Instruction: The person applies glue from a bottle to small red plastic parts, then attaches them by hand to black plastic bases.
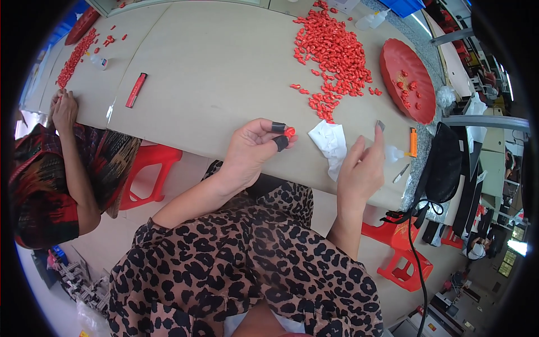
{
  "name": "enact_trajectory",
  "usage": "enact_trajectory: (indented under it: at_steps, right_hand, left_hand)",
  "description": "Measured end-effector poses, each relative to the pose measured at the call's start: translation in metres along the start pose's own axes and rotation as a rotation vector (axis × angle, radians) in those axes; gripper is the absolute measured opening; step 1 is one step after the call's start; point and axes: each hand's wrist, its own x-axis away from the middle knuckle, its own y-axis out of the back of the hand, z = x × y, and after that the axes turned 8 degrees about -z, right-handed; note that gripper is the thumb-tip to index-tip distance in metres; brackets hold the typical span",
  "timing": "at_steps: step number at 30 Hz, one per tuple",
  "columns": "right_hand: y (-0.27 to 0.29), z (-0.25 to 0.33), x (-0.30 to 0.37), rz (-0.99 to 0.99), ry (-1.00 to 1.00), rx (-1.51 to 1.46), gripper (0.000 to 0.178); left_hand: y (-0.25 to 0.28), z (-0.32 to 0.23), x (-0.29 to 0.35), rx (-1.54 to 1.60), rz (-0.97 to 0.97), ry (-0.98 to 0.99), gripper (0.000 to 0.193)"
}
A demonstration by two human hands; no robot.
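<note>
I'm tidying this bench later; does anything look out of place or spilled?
No wet spill or clear damage shows. A few red pieces lie apart from the main heap, looking like strays; a white cloth or tissue lies crumpled between the left hand and right hand, slightly untidy.

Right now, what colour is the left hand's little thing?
The small piece in the left hand is red, in the head view.

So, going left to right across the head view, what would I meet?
Small white plastic bottle, slim red-and-black object, left hand pinching a small glossy red piece, crumpled white cloth, right hand, narrow orange object, black fabric item.
</note>
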Motion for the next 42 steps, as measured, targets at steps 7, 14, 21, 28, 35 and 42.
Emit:
enact_trajectory:
  at_steps: [7, 14, 21, 28, 35, 42]
  right_hand:
    - [0.015, 0.043, 0.020, 0.658, -0.518, -0.884, 0.018]
    - [-0.002, 0.044, 0.028, 0.544, -0.611, -1.012, 0.016]
    - [0.003, 0.036, 0.022, 0.587, -0.533, -0.957, 0.011]
    - [0.013, 0.036, 0.013, 0.671, -0.273, -0.718, 0.013]
    - [0.019, 0.038, 0.008, 0.659, -0.091, -0.629, 0.013]
    - [0.019, 0.030, 0.001, 0.828, -0.425, -0.878, 0.021]
  left_hand:
    - [-0.003, 0.006, 0.004, -0.084, 0.027, -0.081, 0.014]
    - [-0.001, 0.013, 0.005, -0.152, 0.063, -0.138, 0.019]
    - [0.000, 0.007, 0.006, -0.158, 0.113, -0.084, 0.022]
    - [0.007, -0.002, 0.001, -0.207, 0.194, 0.043, 0.023]
    - [0.009, -0.005, 0.002, -0.232, 0.199, 0.121, 0.021]
    - [0.014, -0.003, -0.002, -0.104, 0.240, 0.129, 0.019]
